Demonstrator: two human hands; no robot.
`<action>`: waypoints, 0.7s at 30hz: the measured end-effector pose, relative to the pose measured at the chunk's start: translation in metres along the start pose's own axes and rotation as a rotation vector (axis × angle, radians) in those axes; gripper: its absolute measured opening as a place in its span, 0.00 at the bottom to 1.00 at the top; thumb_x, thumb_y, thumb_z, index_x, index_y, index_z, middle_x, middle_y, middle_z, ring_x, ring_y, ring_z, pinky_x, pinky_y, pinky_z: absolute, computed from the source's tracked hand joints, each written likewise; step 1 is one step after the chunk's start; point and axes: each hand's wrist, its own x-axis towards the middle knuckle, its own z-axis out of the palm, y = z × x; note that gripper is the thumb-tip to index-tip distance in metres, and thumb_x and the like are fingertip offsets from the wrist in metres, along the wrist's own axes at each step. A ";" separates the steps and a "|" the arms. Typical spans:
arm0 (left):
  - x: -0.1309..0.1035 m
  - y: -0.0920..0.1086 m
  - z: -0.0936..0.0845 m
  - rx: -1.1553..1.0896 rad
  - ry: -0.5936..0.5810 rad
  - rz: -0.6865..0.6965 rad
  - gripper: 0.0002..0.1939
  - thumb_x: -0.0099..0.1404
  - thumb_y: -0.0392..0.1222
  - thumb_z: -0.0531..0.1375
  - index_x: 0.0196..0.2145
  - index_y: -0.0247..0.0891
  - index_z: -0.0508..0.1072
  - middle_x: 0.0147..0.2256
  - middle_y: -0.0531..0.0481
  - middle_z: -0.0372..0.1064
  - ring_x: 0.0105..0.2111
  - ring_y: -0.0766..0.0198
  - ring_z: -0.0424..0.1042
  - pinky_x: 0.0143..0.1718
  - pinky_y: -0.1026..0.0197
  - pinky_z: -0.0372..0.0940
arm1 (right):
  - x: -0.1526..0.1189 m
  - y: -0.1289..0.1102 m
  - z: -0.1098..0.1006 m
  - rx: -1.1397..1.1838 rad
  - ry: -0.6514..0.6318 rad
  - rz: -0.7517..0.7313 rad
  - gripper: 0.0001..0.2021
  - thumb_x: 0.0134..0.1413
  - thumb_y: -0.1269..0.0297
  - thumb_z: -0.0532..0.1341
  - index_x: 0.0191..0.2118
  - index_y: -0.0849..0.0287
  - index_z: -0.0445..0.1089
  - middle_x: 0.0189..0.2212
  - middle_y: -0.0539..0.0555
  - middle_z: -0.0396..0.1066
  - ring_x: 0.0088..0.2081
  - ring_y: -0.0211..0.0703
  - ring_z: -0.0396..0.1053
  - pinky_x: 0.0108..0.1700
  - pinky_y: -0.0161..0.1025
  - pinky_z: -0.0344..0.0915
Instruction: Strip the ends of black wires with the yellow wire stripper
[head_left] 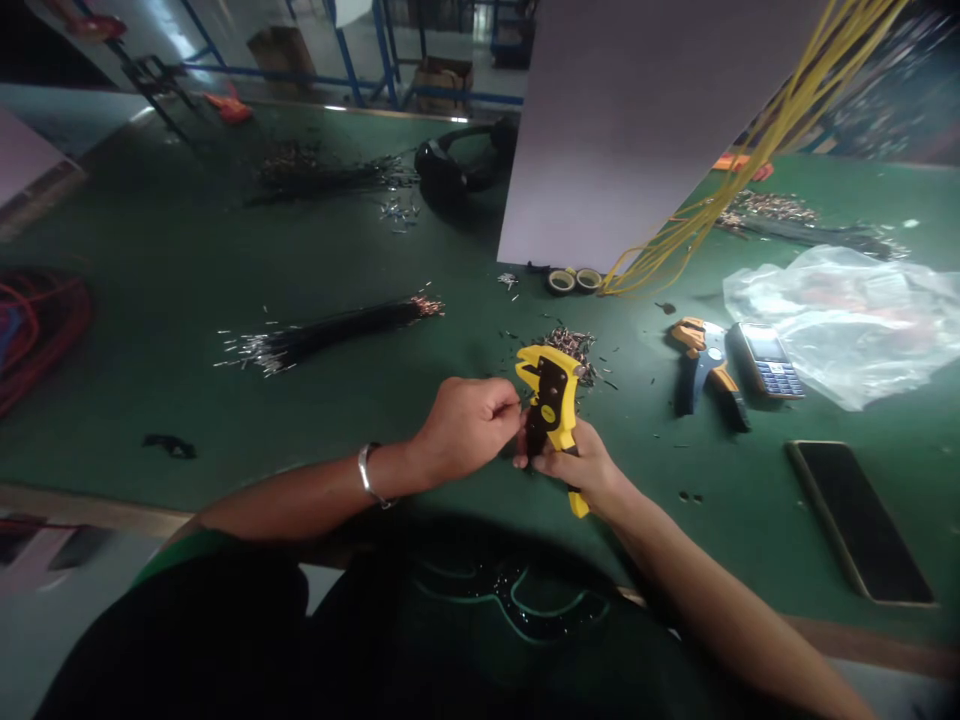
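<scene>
My right hand (577, 462) is wrapped round the handles of a yellow and black wire stripper (553, 395), its jaws pointing up and left. Close beside the tool's left side is my left hand (476, 425), fingers pinched together; what they hold, if anything, is too small to make out. Behind the tool lies a heap of short dark offcuts (574, 345) on the green table (360, 440). To the left of the hands rests a bundle of black wires (337, 330) with copper-coloured ends at its right and pale metallic tips at its left.
An orange and black tool (709, 370), a keypad phone (769, 360), a smartphone (861, 520) and a plastic bag (847, 320) lie at right. Behind are a pale panel (615, 130), yellow wires (787, 110), tape rolls (574, 281) and headphones (450, 168). Red cables (34, 335) lie at left.
</scene>
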 end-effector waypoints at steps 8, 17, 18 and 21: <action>-0.001 0.002 0.000 0.026 -0.048 -0.017 0.09 0.54 0.32 0.57 0.18 0.36 0.70 0.16 0.56 0.66 0.17 0.72 0.61 0.21 0.67 0.54 | -0.001 0.000 0.004 -0.178 0.018 -0.052 0.11 0.39 0.67 0.62 0.34 0.58 0.65 0.25 0.49 0.69 0.27 0.40 0.65 0.30 0.38 0.61; -0.004 0.003 0.000 0.116 -0.055 0.174 0.12 0.57 0.30 0.55 0.17 0.37 0.63 0.17 0.55 0.63 0.19 0.70 0.60 0.24 0.64 0.55 | -0.007 0.000 0.006 -0.363 0.057 -0.102 0.07 0.40 0.71 0.58 0.31 0.58 0.63 0.25 0.48 0.65 0.26 0.37 0.60 0.28 0.35 0.59; -0.004 0.003 -0.001 0.116 -0.052 0.190 0.13 0.57 0.30 0.55 0.17 0.37 0.62 0.16 0.56 0.62 0.19 0.70 0.60 0.23 0.64 0.54 | -0.008 0.000 0.006 -0.377 0.058 -0.110 0.08 0.40 0.72 0.58 0.31 0.58 0.63 0.24 0.48 0.65 0.25 0.37 0.60 0.28 0.35 0.59; -0.004 0.005 -0.003 0.119 -0.043 0.222 0.14 0.57 0.30 0.55 0.16 0.37 0.61 0.16 0.56 0.61 0.19 0.70 0.59 0.24 0.64 0.55 | -0.009 -0.001 0.006 -0.448 0.079 -0.161 0.07 0.40 0.71 0.58 0.31 0.58 0.62 0.23 0.47 0.62 0.25 0.36 0.57 0.27 0.34 0.57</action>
